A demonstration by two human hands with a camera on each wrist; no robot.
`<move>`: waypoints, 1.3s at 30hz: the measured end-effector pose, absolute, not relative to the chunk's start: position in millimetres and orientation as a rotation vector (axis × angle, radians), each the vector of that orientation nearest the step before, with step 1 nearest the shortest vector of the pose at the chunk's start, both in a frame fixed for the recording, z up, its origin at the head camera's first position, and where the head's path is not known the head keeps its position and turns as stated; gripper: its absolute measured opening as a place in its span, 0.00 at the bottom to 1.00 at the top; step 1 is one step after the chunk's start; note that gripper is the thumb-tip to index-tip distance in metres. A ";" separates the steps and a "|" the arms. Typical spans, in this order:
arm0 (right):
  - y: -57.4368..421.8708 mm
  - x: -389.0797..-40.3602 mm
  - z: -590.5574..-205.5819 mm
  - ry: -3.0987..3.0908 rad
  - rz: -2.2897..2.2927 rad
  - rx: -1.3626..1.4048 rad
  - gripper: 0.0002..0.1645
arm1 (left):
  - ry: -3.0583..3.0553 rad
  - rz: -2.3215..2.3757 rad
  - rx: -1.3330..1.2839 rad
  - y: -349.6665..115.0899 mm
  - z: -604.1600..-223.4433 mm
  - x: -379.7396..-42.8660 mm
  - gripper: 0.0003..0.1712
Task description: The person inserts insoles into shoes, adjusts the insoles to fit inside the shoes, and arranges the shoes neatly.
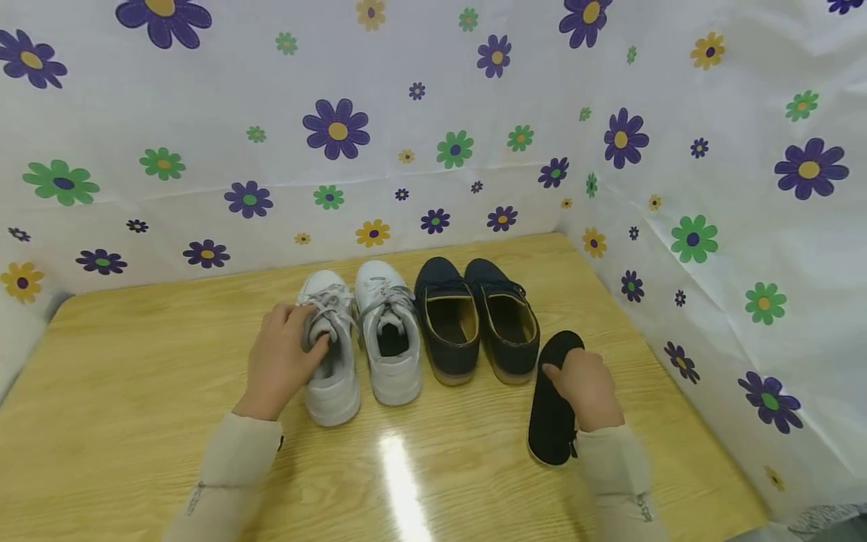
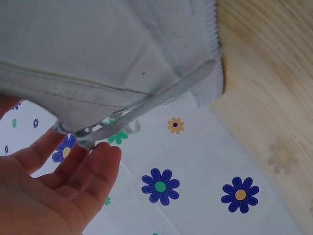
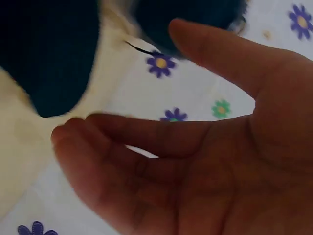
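A white lace-up sneaker (image 1: 332, 399) stands at the left of the row, toe toward the back wall. At its opening is my left hand (image 1: 281, 361); the thumb is by the opening and the fingers are at the laced side, pinching the upper near the grey lace (image 2: 161, 95). On the right, my right hand (image 1: 588, 384) lies over a black, sole-shaped shoe piece (image 1: 552, 429) with a small cord at its side. The right wrist view shows this hand (image 3: 195, 161) with thumb and fingers apart, and dark material (image 3: 54, 54) beyond the fingertips.
Another white sneaker (image 1: 396, 380) stands beside the first. To its right is a pair of dark shoes, the left shoe (image 1: 452, 360) and the right shoe (image 1: 518, 357). A flower-print sheet (image 1: 406, 60) borders the wooden table (image 1: 135, 391) at back and right.
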State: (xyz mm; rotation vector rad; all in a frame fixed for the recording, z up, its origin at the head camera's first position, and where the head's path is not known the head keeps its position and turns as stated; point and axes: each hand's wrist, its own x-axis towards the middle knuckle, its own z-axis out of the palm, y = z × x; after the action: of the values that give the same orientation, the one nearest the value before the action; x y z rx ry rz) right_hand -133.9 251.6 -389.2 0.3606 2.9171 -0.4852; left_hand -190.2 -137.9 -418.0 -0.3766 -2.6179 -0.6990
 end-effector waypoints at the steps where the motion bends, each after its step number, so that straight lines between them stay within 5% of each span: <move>1: 249.9 -131.9 -396.5 2.894 -0.430 0.361 0.28 | -2.625 -0.706 -0.375 -139.7 -417.2 -188.2 0.26; 10: 226.7 -124.3 -428.2 2.893 -0.332 0.356 0.28 | -2.579 -0.819 -0.289 -150.4 -397.8 -166.9 0.31; 22: 241.7 -118.7 -421.6 2.843 -0.711 0.498 0.22 | -2.479 -0.923 -0.266 -153.9 -383.0 -151.7 0.31; 33: 219.2 -102.1 -380.8 3.071 -0.856 0.532 0.42 | -2.373 -0.965 -0.388 -150.3 -380.1 -150.3 0.29; 39: 194.9 -94.0 -362.7 3.247 -0.993 0.366 0.44 | -2.318 -1.024 -0.498 -134.3 -382.5 -153.1 0.27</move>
State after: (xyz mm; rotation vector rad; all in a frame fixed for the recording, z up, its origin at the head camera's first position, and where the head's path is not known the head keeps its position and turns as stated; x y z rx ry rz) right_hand -94.0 194.9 -362.7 0.3659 3.2471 -0.9931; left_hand -153.1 -134.3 -382.5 -0.4978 -2.3184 -1.0237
